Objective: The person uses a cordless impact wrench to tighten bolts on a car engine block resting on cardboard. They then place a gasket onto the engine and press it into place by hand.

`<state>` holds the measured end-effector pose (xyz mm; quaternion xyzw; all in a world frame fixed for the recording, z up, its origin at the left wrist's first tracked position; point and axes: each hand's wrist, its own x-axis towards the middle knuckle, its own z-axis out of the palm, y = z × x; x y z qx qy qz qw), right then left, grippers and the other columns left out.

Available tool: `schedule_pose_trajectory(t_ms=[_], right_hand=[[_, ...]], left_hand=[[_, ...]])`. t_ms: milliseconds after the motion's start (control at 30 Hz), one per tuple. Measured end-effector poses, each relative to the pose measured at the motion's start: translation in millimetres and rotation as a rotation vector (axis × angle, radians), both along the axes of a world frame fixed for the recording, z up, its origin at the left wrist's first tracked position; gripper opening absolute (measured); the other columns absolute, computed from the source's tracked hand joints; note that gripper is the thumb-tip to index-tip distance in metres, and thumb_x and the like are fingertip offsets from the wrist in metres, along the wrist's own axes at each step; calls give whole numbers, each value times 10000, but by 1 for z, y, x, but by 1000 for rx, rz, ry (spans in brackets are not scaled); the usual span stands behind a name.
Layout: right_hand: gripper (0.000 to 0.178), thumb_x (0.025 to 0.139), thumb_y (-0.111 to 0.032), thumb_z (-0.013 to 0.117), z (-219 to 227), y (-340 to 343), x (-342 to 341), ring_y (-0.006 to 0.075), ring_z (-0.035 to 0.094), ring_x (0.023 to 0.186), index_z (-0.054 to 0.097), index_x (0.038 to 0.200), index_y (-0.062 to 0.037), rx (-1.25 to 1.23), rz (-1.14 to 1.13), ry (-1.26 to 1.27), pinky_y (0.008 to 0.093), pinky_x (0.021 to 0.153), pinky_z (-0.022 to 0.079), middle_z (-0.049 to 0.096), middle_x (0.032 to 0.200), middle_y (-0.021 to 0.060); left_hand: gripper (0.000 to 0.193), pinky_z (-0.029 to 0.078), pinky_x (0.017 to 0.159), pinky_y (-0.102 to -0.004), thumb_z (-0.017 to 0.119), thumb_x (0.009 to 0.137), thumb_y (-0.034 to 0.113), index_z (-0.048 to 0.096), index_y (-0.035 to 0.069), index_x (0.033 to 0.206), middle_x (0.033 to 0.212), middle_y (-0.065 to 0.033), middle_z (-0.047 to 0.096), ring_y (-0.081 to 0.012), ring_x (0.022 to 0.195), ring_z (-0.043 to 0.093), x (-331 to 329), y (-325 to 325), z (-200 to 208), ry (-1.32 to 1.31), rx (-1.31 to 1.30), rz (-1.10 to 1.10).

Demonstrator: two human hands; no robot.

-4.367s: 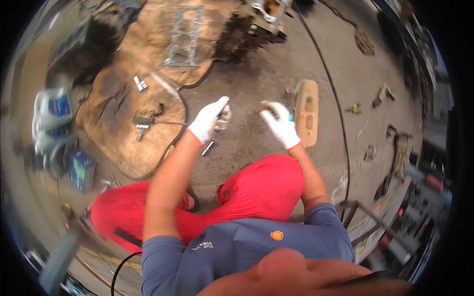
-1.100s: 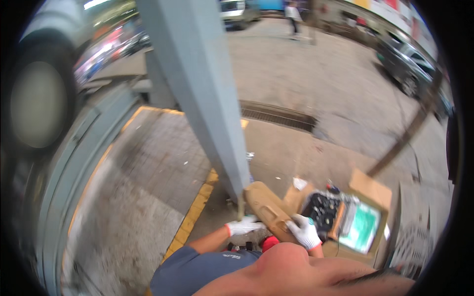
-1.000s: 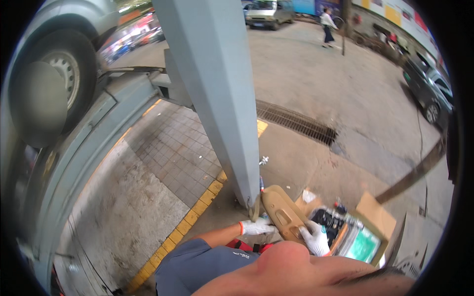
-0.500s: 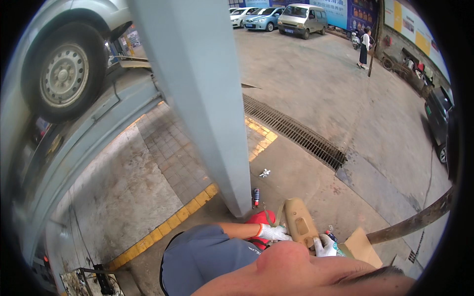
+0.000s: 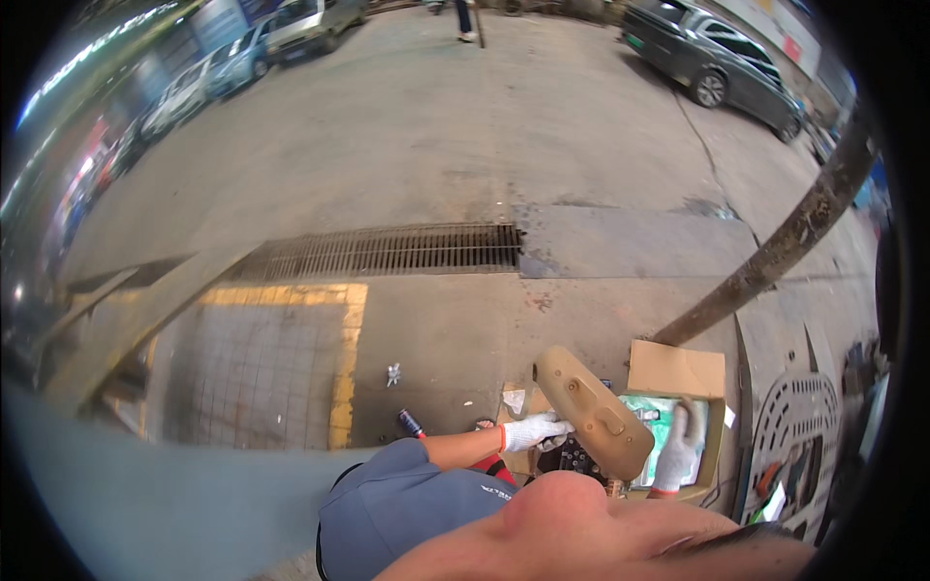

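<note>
Tan and long, a rounded panel (image 5: pixel 593 412) slants in front of the crouched person's body, its upper end leaning left and its lower end toward the right. White-gloved, the left hand (image 5: pixel 535 432) reaches in from the side and has its fingers closed on the panel's left edge — part of that grip is hidden. The right hand (image 5: pixel 681 447), gloved too, is off the panel, just beside its right edge; the fingers point up, loosely open and a little blurred, above an open cardboard box (image 5: pixel 716 447). One box flap (image 5: pixel 676 368) stands raised at the back, and something green (image 5: pixel 663 411) shows inside. Below the panel, partly covered by it, sits a black part (image 5: pixel 573 455). On the concrete to the left lie a blue spray can (image 5: pixel 411 422) with a red end and — farther out — a small silvery piece (image 5: pixel 393 375). A metal drain grate (image 5: pixel 397 250) crosses the ground beyond, and a dark grey car (image 5: pixel 722 63) is parked at the upper right.
</note>
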<state>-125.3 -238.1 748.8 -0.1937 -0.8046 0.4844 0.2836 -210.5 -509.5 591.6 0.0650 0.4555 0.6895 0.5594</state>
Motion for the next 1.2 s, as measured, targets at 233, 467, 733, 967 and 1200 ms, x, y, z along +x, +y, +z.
schedule_pose_trajectory(t_ms=[233, 467, 733, 967, 1200], right_hand=[[347, 1087, -358, 584, -136, 1, 61, 236, 660, 1116, 685, 1201, -46, -1083, -458, 303, 404, 985, 544, 716, 1165, 94], [293, 1090, -383, 533, -157, -88, 11, 201, 648, 981, 685, 1131, -136, -1644, 95, 492, 409, 896, 536, 699, 1021, 36], [319, 1086, -345, 454, -181, -75, 94, 269, 660, 1048, 653, 1181, -113, -1737, 23, 607, 483, 989, 537, 690, 1129, 78], [395, 1093, -370, 411, -201, -64, 186, 307, 622, 1182, 625, 1271, -90, -1679, 166, 583, 472, 1087, 477, 678, 1243, 112], [384, 1092, -299, 396, -223, -61, 255, 302, 556, 1303, 562, 1366, -86, -1722, 429, 639, 432, 1174, 413, 604, 1401, 140]], left_hand=[[315, 350, 506, -247, 664, 1045, 387, 635, 113, 894, 740, 27, 563, -75, 599, 481, -60, 65, 25, 73, 74, 58], [406, 523, 669, -324, 614, 1061, 439, 682, 42, 1113, 893, -75, 695, -174, 777, 664, 19, 106, 23, 388, -53, 177], [319, 534, 840, -459, 610, 1014, 323, 738, 32, 1047, 1017, -196, 735, -362, 970, 700, 112, 129, 15, 944, 5, 225], [272, 522, 866, -455, 589, 1023, 306, 745, 86, 1058, 1029, -168, 726, -360, 971, 690, 205, 130, 16, 1181, -90, 172], [244, 508, 894, -452, 561, 1035, 291, 749, 138, 1068, 1053, -142, 713, -360, 983, 676, 269, 131, 16, 1152, -157, 117]])
